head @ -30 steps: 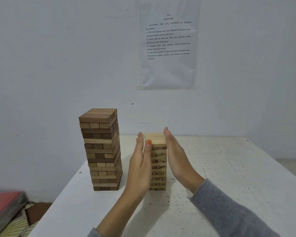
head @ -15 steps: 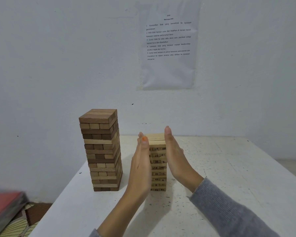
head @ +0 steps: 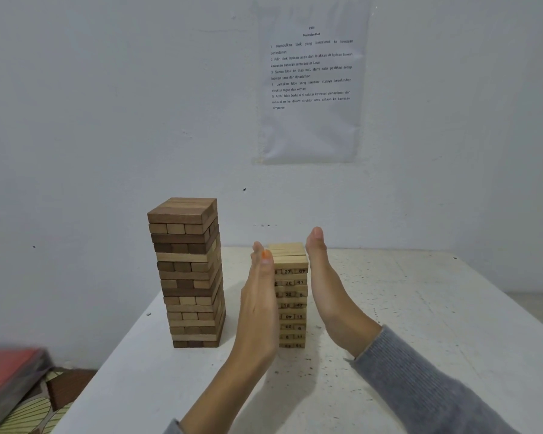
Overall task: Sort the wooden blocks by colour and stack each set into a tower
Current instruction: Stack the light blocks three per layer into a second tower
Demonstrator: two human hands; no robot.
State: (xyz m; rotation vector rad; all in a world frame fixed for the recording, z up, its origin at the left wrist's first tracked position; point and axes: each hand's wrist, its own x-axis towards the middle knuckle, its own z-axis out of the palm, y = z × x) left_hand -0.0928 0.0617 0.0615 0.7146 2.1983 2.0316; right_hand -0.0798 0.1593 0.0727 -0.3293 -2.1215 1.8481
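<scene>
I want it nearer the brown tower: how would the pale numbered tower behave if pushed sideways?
The pale numbered tower would probably tip or shed blocks rather than slide: it is tall, narrow, built of loose layers. Its wooden blocks look light, so a high nudge might shift them. The left hand and right hand, flat at either side, could steady it.

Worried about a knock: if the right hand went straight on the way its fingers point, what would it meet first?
Probably the white wall behind the table; the right hand lies alongside the pale numbered tower, not into it. Depth is unclear.
</scene>
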